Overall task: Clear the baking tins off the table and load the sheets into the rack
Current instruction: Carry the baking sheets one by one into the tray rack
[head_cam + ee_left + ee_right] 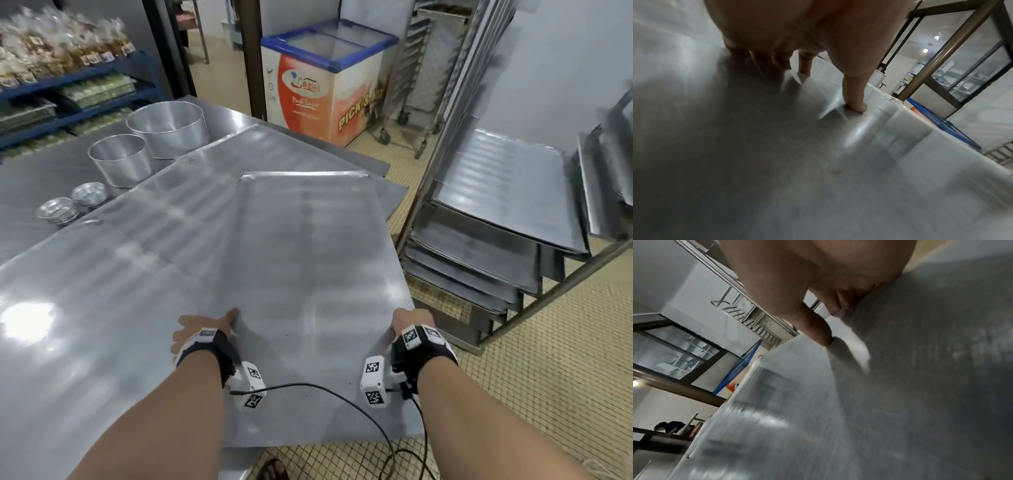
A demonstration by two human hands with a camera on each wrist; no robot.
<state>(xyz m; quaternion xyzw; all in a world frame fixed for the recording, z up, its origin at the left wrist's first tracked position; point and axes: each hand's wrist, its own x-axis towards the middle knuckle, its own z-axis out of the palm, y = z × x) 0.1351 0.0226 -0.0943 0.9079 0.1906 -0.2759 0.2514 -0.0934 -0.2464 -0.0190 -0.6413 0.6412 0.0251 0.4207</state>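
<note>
A large flat metal baking sheet (308,274) lies lengthwise over the right end of the steel table (85,325), and its near end reaches past the table's edge. My left hand (205,325) grips its left edge and my right hand (409,322) its right edge. In each wrist view the thumb (854,97) (816,331) presses on top of the sheet (910,162) (797,402) while the fingers curl under the edge. Two tall round tins (168,126) (120,161) and two stacks of small foil tins (89,193) (58,210) stand at the table's far left.
A wheeled rack (496,205) with several sheets in its lower slots stands to my right on the tiled floor. A chest freezer (325,85) stands beyond the table, and a second rack (418,68) behind it. Blue shelves (68,85) with bagged goods are at the far left.
</note>
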